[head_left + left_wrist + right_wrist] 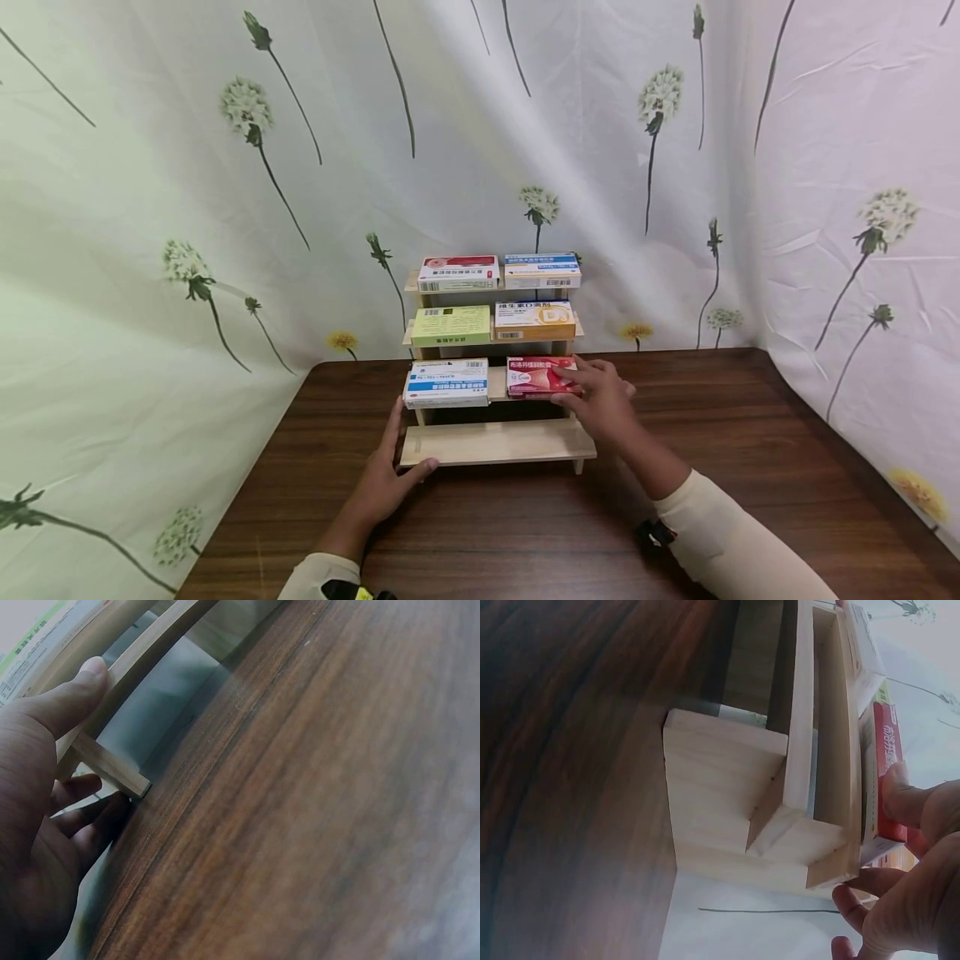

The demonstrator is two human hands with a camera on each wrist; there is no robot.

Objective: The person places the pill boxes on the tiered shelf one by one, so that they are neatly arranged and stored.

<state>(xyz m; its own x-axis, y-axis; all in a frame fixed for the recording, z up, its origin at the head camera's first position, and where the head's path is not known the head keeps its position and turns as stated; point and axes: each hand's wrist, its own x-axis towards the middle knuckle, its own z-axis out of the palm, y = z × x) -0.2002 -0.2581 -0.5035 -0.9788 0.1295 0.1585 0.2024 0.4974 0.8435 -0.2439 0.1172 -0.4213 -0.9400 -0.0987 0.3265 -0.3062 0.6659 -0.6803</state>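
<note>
A stepped wooden display rack (495, 442) stands on the table. On its third tier from the top, a red medicine box (528, 377) sits at the right end. My right hand (606, 407) pinches that red box (889, 739) at its right end, with the thumb on the front. My left hand (384, 485) grips the rack's lower left end. In the left wrist view its thumb (79, 688) lies on a shelf board, and the other fingers reach round behind the leg (112, 766). A blue-and-white medicine box (446, 383) lies left of the red one.
Higher tiers hold a green box (452, 325), an orange-and-white vitamin D box (534, 319), a red-and-white box (459, 272) and another blue-and-white box (542, 270). The brown wooden table (510, 529) meets a dandelion-print curtain (465, 167) at the back and sides.
</note>
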